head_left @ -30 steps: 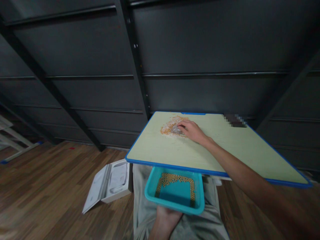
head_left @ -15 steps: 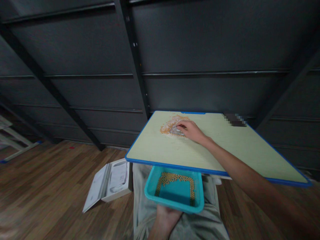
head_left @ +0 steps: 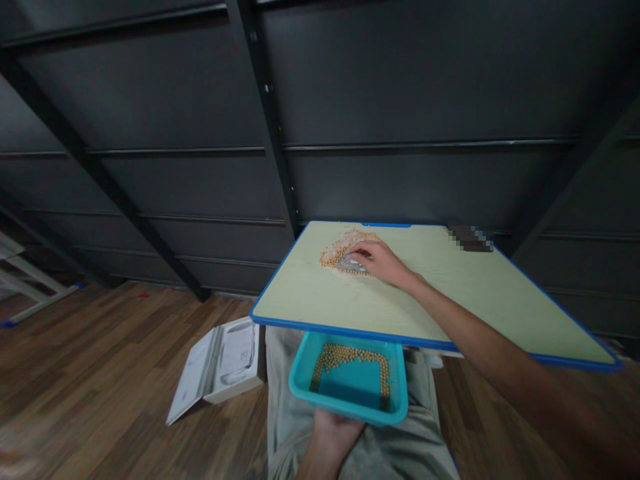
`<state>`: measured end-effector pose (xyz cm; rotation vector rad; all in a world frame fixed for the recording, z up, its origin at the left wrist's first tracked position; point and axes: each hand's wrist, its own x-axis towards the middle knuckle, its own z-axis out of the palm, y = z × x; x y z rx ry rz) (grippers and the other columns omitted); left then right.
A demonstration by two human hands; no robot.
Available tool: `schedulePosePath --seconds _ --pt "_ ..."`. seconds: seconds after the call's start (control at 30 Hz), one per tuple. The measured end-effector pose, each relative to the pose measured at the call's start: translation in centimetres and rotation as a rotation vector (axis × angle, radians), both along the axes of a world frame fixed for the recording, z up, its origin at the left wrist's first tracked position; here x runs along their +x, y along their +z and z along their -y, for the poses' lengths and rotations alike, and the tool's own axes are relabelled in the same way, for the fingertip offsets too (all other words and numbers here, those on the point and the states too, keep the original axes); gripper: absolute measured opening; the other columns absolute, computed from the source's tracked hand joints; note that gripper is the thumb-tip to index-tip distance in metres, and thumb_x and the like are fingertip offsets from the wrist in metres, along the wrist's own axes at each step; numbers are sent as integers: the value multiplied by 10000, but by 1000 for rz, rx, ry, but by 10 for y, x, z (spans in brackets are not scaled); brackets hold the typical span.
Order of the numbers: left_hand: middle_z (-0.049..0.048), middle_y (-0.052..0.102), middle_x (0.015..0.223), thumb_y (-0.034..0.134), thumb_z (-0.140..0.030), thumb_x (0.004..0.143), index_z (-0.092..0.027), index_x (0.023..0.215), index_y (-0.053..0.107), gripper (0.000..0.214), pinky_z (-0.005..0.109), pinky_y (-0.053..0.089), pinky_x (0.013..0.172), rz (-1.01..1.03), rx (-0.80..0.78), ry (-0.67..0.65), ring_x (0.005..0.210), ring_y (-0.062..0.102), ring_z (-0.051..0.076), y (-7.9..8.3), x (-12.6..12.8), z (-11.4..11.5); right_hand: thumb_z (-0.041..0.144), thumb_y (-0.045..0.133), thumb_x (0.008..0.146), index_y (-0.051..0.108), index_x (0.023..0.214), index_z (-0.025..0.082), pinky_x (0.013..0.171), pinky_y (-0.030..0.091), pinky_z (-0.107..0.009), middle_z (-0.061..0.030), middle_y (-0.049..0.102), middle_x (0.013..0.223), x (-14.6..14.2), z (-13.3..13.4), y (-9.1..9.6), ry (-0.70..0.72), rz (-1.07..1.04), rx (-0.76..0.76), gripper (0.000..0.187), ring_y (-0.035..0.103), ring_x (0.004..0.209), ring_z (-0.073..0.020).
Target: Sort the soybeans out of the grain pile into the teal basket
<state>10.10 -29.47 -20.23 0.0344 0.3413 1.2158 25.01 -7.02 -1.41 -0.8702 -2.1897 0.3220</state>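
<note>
A: Starting with the head view, the only one, what is the right hand doing?
B: It is reaching over the tabletop, its fingers curling narrowly above a clear plastic piece. I can't tell whether they are pinching it or only touching it.
A: Where are the round yellow grains lying?
B: Some are lying in a loose heap around that plastic; others are lining the far and side parts of the teal tray.
A: And the left hand?
B: It is supporting the tray from below, just under the table's near edge. Its fingers are hiding beneath, so I can't tell their spread.
A: What is changing?
B: The right fingertips are sitting slightly further left than a second ago, while the tray's grains are looking the same. I'd judge the work is centring on the heap.
</note>
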Motion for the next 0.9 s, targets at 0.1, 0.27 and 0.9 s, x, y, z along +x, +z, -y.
schedulePosePath --seconds 0.1,0.27,0.9 --pt "114 749 1068 409 -397 923 -233 1132 690 386 619 348 1049 11 11 -8 1078 650 326 0 0 1 225 535 918 702 982 229 794 463 -330 -33 718 946 -1 1 0 3 2 -15 178 632 855 -176" --pt "121 732 1118 403 -389 924 -244 1226 629 404 619 350 1046 37 22 16 1089 643 328 -2 0 2 251 541 918 703 970 228 769 470 -327 -33 716 927 -2 1 1 6 -4 -42 171 627 828 -175" --pt "131 720 1143 401 -375 926 -210 1141 685 393 642 313 1075 17 29 -10 1189 583 350 -1 -1 0 266 566 898 720 991 235 794 492 -345 -41 728 970 -2 -10 -15 4 -86 -83 183 648 860 -185"
